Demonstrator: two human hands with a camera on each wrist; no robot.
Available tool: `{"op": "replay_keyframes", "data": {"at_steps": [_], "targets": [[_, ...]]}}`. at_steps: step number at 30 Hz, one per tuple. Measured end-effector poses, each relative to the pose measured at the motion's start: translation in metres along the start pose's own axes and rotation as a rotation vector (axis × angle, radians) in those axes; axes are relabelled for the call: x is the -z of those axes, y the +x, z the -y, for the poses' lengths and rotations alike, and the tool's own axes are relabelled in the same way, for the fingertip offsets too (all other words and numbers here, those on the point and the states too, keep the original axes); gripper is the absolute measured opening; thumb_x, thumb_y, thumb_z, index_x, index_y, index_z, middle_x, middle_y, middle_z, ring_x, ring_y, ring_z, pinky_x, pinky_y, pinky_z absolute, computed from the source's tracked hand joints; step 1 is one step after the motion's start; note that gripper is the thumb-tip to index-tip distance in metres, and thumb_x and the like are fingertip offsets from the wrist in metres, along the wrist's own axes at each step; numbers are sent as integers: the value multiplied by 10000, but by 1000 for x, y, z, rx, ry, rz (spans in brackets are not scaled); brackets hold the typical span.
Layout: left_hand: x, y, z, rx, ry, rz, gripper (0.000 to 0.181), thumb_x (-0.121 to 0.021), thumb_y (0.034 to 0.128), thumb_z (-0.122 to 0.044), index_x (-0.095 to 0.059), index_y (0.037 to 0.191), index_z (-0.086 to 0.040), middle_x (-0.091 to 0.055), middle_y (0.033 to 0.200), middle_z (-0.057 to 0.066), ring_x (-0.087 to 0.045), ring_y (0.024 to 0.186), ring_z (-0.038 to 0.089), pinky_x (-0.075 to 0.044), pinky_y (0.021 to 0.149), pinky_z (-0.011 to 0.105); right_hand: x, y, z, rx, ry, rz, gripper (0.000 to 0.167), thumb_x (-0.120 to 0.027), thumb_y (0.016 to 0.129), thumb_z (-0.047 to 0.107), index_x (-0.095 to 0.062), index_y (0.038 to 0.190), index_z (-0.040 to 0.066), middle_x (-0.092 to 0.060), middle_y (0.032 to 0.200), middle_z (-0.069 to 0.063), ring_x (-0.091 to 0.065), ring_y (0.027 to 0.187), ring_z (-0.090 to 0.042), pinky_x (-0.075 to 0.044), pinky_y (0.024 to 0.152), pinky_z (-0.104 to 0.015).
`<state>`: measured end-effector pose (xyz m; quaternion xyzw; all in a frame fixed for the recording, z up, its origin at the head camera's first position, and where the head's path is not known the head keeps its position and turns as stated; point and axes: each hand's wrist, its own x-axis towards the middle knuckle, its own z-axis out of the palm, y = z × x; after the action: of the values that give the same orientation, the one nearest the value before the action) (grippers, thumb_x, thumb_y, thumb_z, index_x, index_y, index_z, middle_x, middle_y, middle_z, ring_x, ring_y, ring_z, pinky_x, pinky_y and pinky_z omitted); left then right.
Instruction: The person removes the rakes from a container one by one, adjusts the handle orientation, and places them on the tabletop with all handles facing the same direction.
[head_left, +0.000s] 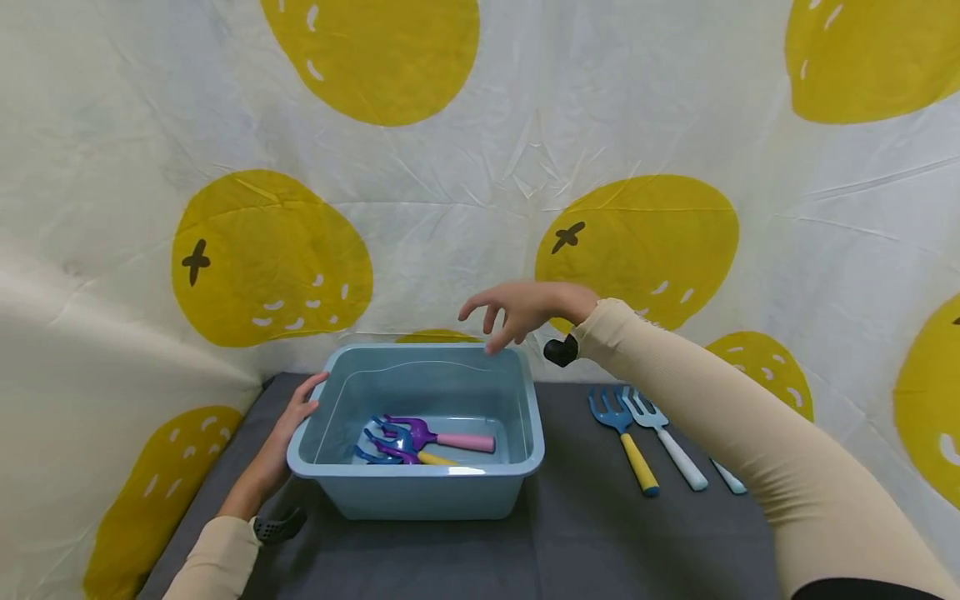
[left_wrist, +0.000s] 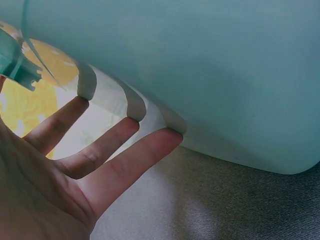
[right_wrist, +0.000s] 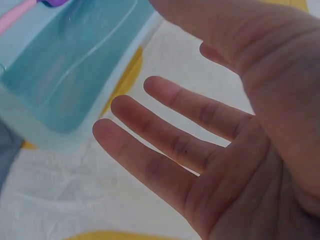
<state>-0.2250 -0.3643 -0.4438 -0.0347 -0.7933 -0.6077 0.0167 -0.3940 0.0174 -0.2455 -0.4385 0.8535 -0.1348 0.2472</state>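
A light blue tub (head_left: 420,496) stands on the dark cloth with several small garden forks inside, among them a purple one with a pink handle (head_left: 467,442) and a blue one with a yellow handle (head_left: 437,459). My left hand (head_left: 281,437) rests against the tub's left side; in the left wrist view its straight fingertips (left_wrist: 167,137) touch the outer wall (left_wrist: 225,90). My right hand (head_left: 521,310) hovers over the tub's back right corner, fingers spread and holding nothing. The right wrist view shows the empty palm (right_wrist: 240,185) beside the tub's rim (right_wrist: 55,142).
Right of the tub on the dark cloth (head_left: 592,533) lie a blue fork with a yellow handle (head_left: 637,462), a pale fork with a white handle (head_left: 682,460), and another pale handle (head_left: 729,477) partly under my right sleeve. A patterned sheet (head_left: 450,242) hangs behind.
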Motion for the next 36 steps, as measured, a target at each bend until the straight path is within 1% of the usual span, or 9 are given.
{"op": "replay_keyframes", "data": {"at_steps": [5,9,13,17,22,25,28,32,36], "targets": [[-1,-1,-1,-1,0,-3,593,-324,1091,-483,-149,1634,-321,-18,1692,123,-216,1428,470,-228,1103,757,-13,21,5,32,8,35,679,-806,905,313,-482,1500,272,-636,1336,-147,-677,1042,-222,-605,792,-383],[-2,-3,-2,-1,-3,-4,597,-320,1093,-476,-139,1638,-311,-14,1695,124,-215,1428,471,-228,1104,756,-30,40,10,47,37,83,666,-802,910,308,-488,1494,246,-629,1338,-146,-667,1052,-205,-605,801,-406],[-3,-5,-4,2,-8,-1,596,-317,1095,-475,-140,1638,-306,-22,1695,125,-224,1424,468,-240,1103,750,-50,57,17,17,101,149,654,-812,902,298,-495,1474,272,-624,1325,-123,-679,1035,-203,-599,832,-437],[-3,-6,-5,7,-11,-8,594,-318,1094,-478,-142,1637,-315,-33,1693,118,-226,1424,458,-240,1109,743,-70,74,23,-16,128,207,658,-827,887,315,-485,1449,309,-645,1234,-64,-678,1043,-232,-598,834,-453],[-5,-6,-7,3,-12,-12,597,-321,1091,-478,-143,1637,-317,-47,1693,113,-237,1421,453,-250,1104,743,-97,92,24,-54,148,310,690,-817,899,273,-432,1471,268,-649,1126,-37,-679,1071,-304,-579,874,-510],[-7,-6,-8,0,-14,-9,594,-320,1091,-473,-148,1637,-312,-54,1691,122,-241,1418,457,-256,1100,743,-114,98,23,-89,143,381,745,-826,888,266,-403,1501,250,-642,1115,-49,-685,1081,-327,-568,894,-527],[-9,-7,-9,0,-18,-11,592,-324,1091,-472,-159,1636,-312,-62,1691,120,-232,1426,453,-244,1104,744,-127,101,22,-128,116,430,755,-838,874,289,-406,1492,264,-634,1106,-72,-682,1073,-300,-590,852,-488],[-12,-7,-10,-10,-20,-10,583,-331,1093,-459,-173,1633,-306,-77,1689,102,-240,1426,427,-252,1113,721,-141,106,19,-163,80,489,684,-830,882,295,-423,1432,294,-629,1092,-98,-691,994,-279,-613,761,-412],[-15,-9,-10,-33,-24,-4,558,-318,1106,-416,-190,1631,-276,-102,1677,100,-246,1415,400,-256,1111,675,-152,109,17,-173,47,517,591,-820,892,263,-460,1359,312,-584,1109,-51,-686,919,-274,-608,758,-383]]}}
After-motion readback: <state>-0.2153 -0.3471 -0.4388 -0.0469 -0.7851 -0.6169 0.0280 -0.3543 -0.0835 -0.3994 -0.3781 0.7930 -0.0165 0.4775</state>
